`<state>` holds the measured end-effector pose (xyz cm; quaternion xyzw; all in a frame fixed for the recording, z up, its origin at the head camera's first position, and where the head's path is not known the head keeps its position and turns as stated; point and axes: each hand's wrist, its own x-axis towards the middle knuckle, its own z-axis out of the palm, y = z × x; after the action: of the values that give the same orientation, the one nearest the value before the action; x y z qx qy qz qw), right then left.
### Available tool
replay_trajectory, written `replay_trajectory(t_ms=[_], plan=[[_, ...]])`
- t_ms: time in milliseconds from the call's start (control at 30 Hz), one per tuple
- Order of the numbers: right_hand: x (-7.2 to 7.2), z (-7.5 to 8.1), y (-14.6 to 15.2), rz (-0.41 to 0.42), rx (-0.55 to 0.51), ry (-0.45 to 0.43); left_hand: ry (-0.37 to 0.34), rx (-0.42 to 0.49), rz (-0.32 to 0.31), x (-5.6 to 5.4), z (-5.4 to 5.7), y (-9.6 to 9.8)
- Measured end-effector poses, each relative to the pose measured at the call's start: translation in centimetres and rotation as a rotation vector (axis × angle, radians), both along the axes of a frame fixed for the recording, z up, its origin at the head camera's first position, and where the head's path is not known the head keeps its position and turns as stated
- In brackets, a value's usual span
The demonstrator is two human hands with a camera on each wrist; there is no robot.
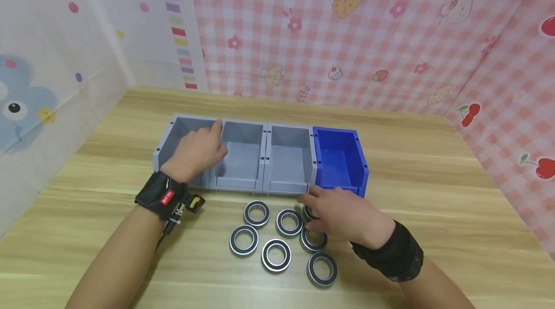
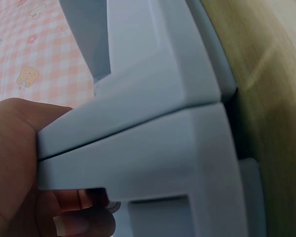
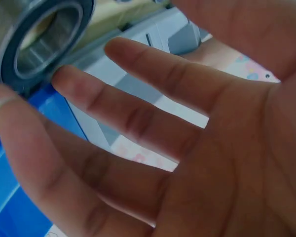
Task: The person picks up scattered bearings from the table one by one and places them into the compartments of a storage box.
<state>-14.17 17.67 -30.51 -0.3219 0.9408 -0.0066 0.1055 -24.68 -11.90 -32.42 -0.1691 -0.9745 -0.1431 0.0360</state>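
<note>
At the joined side walls of two grey bins (image 1: 237, 154), my left hand (image 1: 197, 150) grips the divider. The left wrist view shows its fingers on both sides of the doubled grey wall (image 2: 133, 128). My right hand (image 1: 342, 212) reaches over the bearings before the blue bin (image 1: 334, 154), thumb and fingers spread. Close by its fingertips is a metal ball bearing (image 3: 44, 42) with a dark seal, partly hidden beneath the hand in the head view. Another bearing (image 1: 313, 241) lies just under the thumb.
Several more bearings lie flat on the wooden table, among them a front one (image 1: 322, 269) and a left one (image 1: 244, 240). The blue bin ends the row on the right, beside a third grey bin (image 1: 289, 154). Patterned cloth (image 1: 303, 48) hangs behind the table.
</note>
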Motion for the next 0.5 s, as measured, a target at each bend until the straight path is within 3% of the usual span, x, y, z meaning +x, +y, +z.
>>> replay_trajectory(t_ms=[500], plan=[[-0.06,-0.87,-0.07,0.012,-0.019,-0.057,-0.002,0.007,0.017,0.07,-0.29,0.00]])
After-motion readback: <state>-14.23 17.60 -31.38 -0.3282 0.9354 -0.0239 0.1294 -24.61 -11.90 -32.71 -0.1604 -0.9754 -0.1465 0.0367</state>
